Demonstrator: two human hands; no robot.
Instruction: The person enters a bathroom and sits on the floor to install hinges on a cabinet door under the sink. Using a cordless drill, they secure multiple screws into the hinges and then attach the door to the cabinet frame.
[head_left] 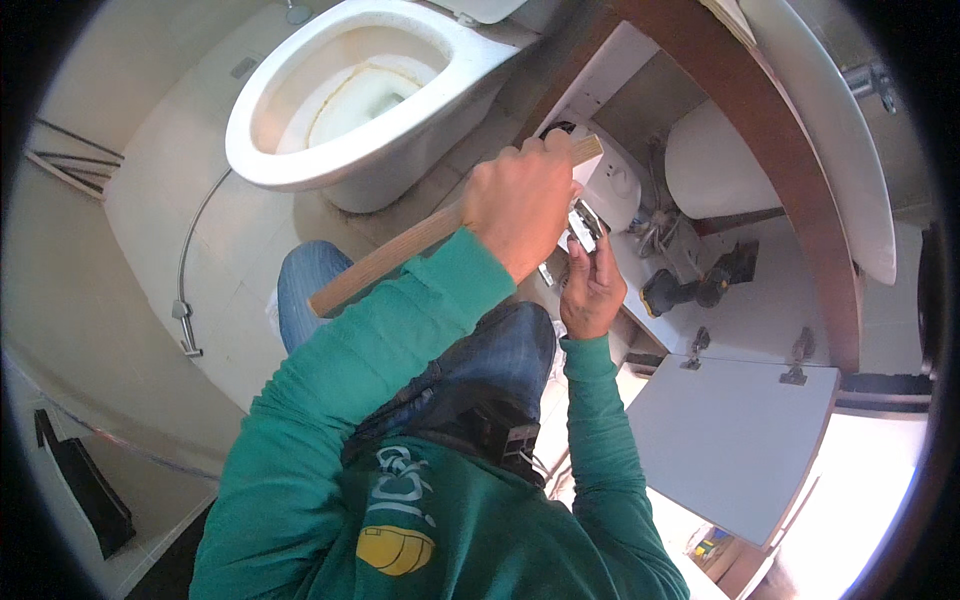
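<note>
My left hand [520, 205] is closed over a cabinet door panel [390, 258], which stands tilted and shows its wood-coloured edge. A bit of the panel's white face is visible past my fingers. On its far side, my right hand [593, 290] pinches a metal cabinet hinge [584, 226] between thumb and fingers. The hinge lies against or very near the panel; whether it is fastened there I cannot tell. Right of my right hand, a black and yellow cordless drill [695, 290] rests inside the open cabinet.
A white toilet [340, 100] stands ahead on the left, with a spray hose [183, 300] beyond it. The wooden cabinet frame [800, 170] curves round at right under a white basin [840, 120]. An open white door [735, 440] hangs on hinges at lower right.
</note>
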